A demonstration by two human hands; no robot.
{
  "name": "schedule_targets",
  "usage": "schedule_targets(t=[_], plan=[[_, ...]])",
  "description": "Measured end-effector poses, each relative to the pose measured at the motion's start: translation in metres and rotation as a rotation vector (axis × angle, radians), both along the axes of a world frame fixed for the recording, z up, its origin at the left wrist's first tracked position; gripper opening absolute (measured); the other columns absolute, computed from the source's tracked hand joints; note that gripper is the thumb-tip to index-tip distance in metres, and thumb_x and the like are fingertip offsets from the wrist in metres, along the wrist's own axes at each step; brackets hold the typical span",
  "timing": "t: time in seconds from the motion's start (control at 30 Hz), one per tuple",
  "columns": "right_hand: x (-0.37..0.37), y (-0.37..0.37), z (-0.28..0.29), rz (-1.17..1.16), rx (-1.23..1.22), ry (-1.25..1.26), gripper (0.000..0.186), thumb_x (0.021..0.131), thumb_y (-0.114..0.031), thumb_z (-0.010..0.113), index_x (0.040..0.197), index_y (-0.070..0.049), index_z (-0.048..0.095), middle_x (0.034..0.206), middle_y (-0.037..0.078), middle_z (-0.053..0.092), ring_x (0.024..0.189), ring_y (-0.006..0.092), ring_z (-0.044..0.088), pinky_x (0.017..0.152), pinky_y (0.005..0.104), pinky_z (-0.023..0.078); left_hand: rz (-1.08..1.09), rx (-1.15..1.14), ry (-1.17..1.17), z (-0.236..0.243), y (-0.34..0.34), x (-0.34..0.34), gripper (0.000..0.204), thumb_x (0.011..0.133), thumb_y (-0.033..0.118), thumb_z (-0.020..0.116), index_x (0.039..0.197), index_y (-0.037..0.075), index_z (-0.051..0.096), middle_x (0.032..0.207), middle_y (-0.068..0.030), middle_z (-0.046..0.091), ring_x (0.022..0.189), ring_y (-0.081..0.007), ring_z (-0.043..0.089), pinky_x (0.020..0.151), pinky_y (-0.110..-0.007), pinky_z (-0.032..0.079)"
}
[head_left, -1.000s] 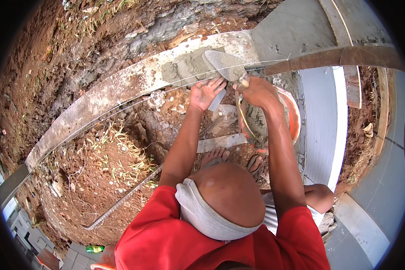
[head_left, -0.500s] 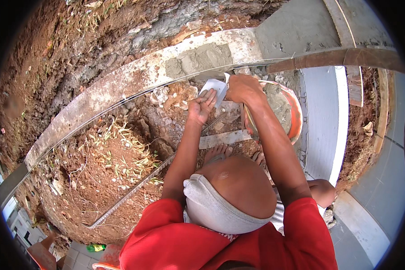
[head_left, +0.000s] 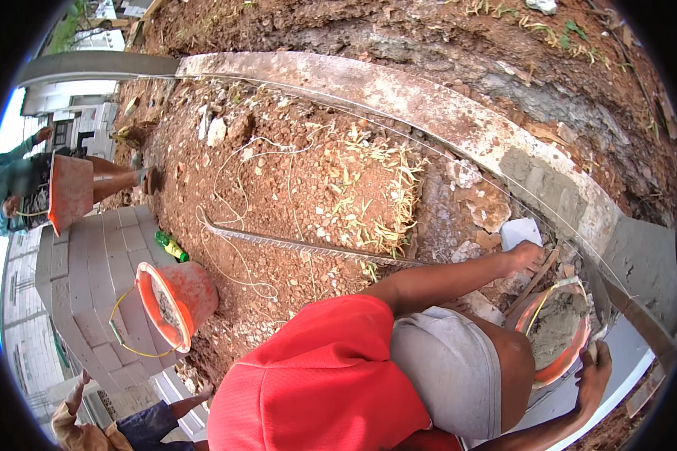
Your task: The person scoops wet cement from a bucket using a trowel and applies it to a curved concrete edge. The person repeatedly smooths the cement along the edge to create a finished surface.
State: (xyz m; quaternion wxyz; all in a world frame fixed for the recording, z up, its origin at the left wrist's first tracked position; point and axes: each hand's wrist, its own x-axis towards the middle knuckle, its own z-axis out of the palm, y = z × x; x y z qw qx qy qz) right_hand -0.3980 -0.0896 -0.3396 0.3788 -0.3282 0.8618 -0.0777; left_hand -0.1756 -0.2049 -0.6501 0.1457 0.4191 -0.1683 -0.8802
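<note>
Bucket of mortar (head_left: 557, 334) between my hands: left hand (head_left: 525, 257) gripping white block (head_left: 520, 232); right hand (head_left: 594, 370) gripping trowel (head_left: 599, 301).

Orange bucket of mortar, trowel and white block piece at the wall's foot

The orange bucket (head_left: 560, 331), round and part-filled with grey mortar, stands upright on the rubble just beside the low concrete wall, a yellow wire handle arching over its rim. A trowel (head_left: 596, 301) with a grey, mortar-smeared blade hangs over the bucket's far rim. The white block fragment (head_left: 520, 231) lies flat on stones just beyond the bucket.
</note>
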Motion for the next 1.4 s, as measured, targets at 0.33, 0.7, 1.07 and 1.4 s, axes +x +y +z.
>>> schedule_targets(t=[0.33,0.7,1.07,1.4], plan=[[-0.077,0.080,-0.073,-0.073,0.471,0.012,0.029,0.097,-0.026,0.061,0.106,0.001,0.063,0.074,0.009,0.059,0.048,0.0177,0.050,0.042,0.0353,0.039,-0.564,-0.500,-0.132,0.076,0.014,-0.018,0.055,0.087,0.030,0.081,0.124,-0.008,0.066,0.098,-0.0205,0.074,0.090,-0.0300,0.073,0.077,-0.044,0.059],[0.037,0.160,-0.073,-0.096,0.072,0.002,0.037,0.100,-0.033,0.056,0.108,0.002,0.065,0.090,0.014,0.071,0.079,0.0211,0.069,0.068,0.0400,0.052,-0.598,-0.572,-0.228,0.015,0.020,-0.043,0.042,0.071,0.028,0.082,0.102,-0.001,0.079,0.099,-0.0174,0.078,0.087,-0.0295,0.075,0.076,-0.043,0.057],[-0.030,0.134,-0.094,-0.065,0.312,-0.105,0.037,0.104,-0.037,0.053,0.115,-0.003,0.066,0.081,0.010,0.066,0.068,0.0201,0.064,0.064,0.0360,0.052,-0.599,-0.454,-0.111,0.051,-0.007,-0.063,0.053,0.084,0.009,0.083,0.121,-0.023,0.061,0.122,-0.0307,0.066,0.092,-0.0413,0.075,0.066,-0.048,0.071],[0.019,0.143,-0.076,-0.434,0.372,-0.489,0.044,0.106,-0.044,0.053,0.107,-0.004,0.068,0.072,0.008,0.063,0.057,0.0191,0.061,0.053,0.0345,0.050,-0.655,-0.603,-0.124,0.020,-0.002,-0.091,0.077,0.097,0.054,0.071,0.156,0.009,0.051,0.155,-0.0234,0.054,0.140,-0.0383,0.054,0.113,-0.046,0.045]])
